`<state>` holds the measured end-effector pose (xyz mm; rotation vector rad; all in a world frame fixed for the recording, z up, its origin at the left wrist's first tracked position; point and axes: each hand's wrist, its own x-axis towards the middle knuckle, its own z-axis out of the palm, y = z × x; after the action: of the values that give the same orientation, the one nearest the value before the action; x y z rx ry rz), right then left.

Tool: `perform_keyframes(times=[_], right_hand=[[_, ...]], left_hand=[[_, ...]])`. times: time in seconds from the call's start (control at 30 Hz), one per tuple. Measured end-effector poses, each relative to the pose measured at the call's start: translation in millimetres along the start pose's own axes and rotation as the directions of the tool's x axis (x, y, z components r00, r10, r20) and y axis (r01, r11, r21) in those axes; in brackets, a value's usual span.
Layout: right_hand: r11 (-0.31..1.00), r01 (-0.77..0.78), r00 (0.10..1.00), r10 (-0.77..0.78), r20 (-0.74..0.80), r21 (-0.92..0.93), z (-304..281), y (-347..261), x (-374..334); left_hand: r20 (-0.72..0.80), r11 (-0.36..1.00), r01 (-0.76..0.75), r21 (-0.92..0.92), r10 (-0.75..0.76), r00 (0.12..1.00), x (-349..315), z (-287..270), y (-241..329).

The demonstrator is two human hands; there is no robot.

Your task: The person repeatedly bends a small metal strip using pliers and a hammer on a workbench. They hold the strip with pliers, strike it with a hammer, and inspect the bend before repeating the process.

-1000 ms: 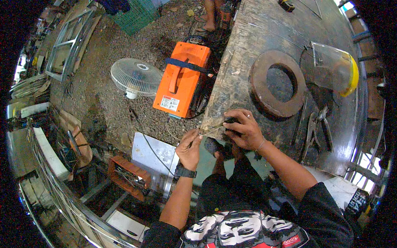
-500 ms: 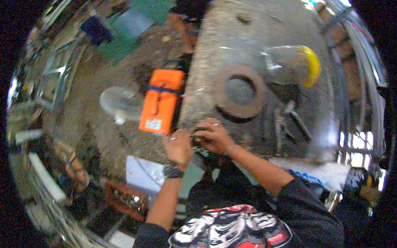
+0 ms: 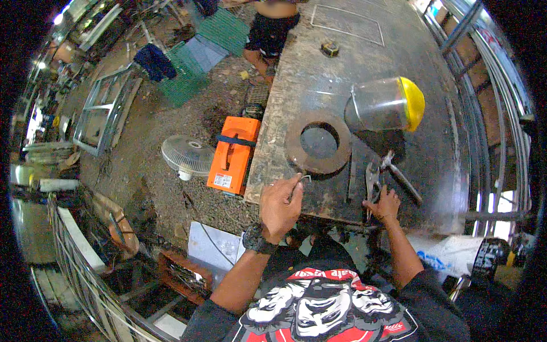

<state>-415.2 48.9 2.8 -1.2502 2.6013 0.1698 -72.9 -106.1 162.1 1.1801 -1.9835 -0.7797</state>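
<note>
My left hand point(image 3: 280, 208), with a dark watch on its wrist, is closed in a pinch at the table's near left. A small, thin bent piece of metal point(image 3: 306, 177) sticks out from its fingertips, beside a thick rusty ring point(image 3: 295, 145). My right hand point(image 3: 385, 206) rests at the near edge with fingers spread. Its thumb is beside the lower handles of metal locking pliers point(image 3: 372, 178); whether it touches them I cannot tell. A hammer point(image 3: 403, 181) lies just right of the pliers, and a narrow dark bar point(image 3: 349, 171) to their left.
Farther along the worktable point(image 3: 376, 62) are a clear face shield with a yellow top point(image 3: 411, 102), a tape measure point(image 3: 329, 48) and a thin rectangular frame point(image 3: 347, 25). Left of it stand an orange machine point(image 3: 239, 154) and a fan point(image 3: 188, 155). Another person point(image 3: 270, 34) is at the far left side.
My hands were close together at the table's near left corner. The right hand has moved right to the pliers; the left has shifted slightly right and nearer the ring. The view is sharper.
</note>
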Motion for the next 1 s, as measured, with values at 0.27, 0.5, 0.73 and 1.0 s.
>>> perform_keyframes(times=[0.27,0.5,0.73,1.0], right_hand=[[0.479,-0.385,0.723,-0.374,0.58,0.789,-93,18,29],[-0.074,-0.521,0.359,-0.923,0.139,0.85,-238,-63,-67],[0.04,-0.24,0.256,-0.961,0.103,0.97,-266,-99,-107],[0.052,-0.146,0.19,-0.978,0.08,0.988,-262,-108,-114]], left_hand=[[-0.143,0.982,-0.064,0.178,0.09,0.986,19,-14,61],[-0.262,0.9,-0.086,0.427,0.214,0.941,6,-23,97],[-0.396,0.827,-0.049,0.56,0.318,0.861,-15,-33,118],[-0.462,0.807,-0.051,0.589,0.388,0.798,-33,-36,120]])
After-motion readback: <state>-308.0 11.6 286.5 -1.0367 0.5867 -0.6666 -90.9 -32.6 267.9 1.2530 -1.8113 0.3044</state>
